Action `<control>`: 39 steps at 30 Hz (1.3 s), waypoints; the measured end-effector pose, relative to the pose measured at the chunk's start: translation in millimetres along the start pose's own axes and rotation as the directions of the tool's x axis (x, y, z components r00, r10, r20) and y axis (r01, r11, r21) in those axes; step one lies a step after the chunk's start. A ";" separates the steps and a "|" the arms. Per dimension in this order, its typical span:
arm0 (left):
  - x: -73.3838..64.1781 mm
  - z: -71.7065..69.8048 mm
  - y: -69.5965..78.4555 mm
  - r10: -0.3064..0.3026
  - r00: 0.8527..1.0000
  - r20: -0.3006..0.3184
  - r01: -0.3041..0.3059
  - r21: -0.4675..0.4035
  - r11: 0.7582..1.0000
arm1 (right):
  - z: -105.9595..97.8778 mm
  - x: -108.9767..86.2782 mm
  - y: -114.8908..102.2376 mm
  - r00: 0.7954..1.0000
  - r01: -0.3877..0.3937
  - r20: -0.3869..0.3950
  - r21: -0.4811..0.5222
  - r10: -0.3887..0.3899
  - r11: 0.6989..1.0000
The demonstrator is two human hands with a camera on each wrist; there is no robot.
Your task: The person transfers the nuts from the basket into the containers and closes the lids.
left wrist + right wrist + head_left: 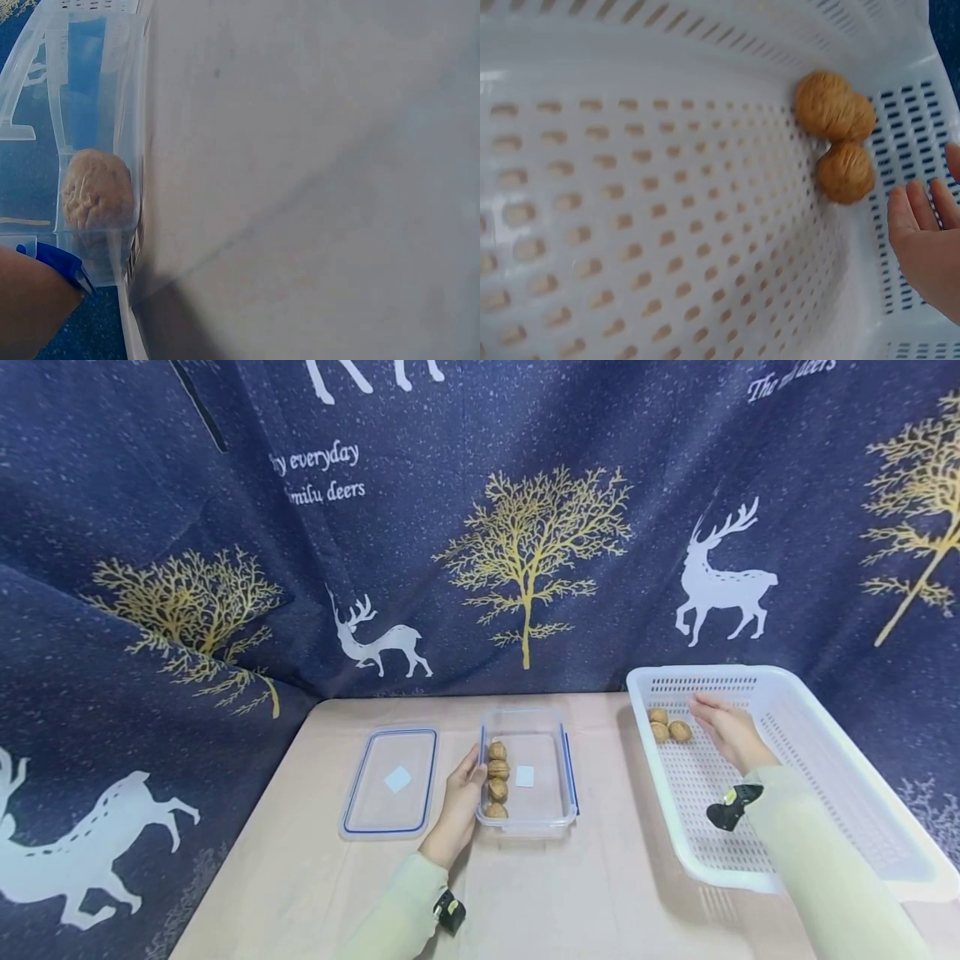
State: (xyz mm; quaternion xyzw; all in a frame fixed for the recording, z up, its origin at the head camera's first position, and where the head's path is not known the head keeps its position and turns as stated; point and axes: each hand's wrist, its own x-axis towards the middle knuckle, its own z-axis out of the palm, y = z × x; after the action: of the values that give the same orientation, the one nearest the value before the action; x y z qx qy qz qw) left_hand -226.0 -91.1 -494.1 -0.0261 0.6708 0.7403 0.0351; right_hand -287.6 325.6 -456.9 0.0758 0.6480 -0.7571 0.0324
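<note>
In the head view, the clear box (525, 821) stands at the centre, with four walnuts (498, 769) in a row along its left wall. The left hand (459, 793) touches that wall from outside; whether its fingers grip it I cannot tell. Left of the hand lies the lid (375, 815). The basket (675, 839) fills the right side, its left wall standing between the box and three loose walnuts (679, 731) in the basket's upper left corner. Beside these, the right hand (726, 731) hangs with fingers extended, holding nothing. The right sleeve (817, 843) crosses the basket and hides part of its near rim. A patterned cloth (585, 435) closes off the back.

In the left wrist view, the box is cut off at the left edge, and only one walnut shows clearly through its wall. A blurred part of the hand enters at lower left, by a blue latch (60, 261).

In the right wrist view, the loose walnuts cluster at upper right, one partly hidden behind another. The hand, cut off by the right edge, is apart from them.
</note>
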 end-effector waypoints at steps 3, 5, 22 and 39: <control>0.4 -0.2 -0.2 -0.003 1.000 0.000 0.003 -0.002 1.000 | -5.9 0.2 4.0 0.999 -0.039 0.022 -0.058 0.041 0.998; 0.7 -0.5 -0.5 -0.003 1.000 0.003 0.003 -0.006 1.000 | -10.1 1.0 7.1 0.998 -0.046 0.047 -0.116 0.052 0.992; -18.6 2.5 28.6 -0.009 0.999 0.035 0.009 0.002 1.000 | -22.6 3.3 19.0 0.977 -0.060 0.174 -0.350 0.127 0.935; 1.0 -1.3 1.2 0.005 1.000 0.004 -0.005 0.011 1.000 | -18.9 4.5 22.5 0.979 0.030 0.192 -0.470 0.069 0.882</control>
State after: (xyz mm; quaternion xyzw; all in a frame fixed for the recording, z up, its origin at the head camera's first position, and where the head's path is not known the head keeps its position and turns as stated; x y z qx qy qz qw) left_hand -227.1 -92.4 -493.1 -0.0228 0.6750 0.7367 0.0347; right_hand -287.4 340.9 -482.3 -0.0055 0.8047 -0.5806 0.1237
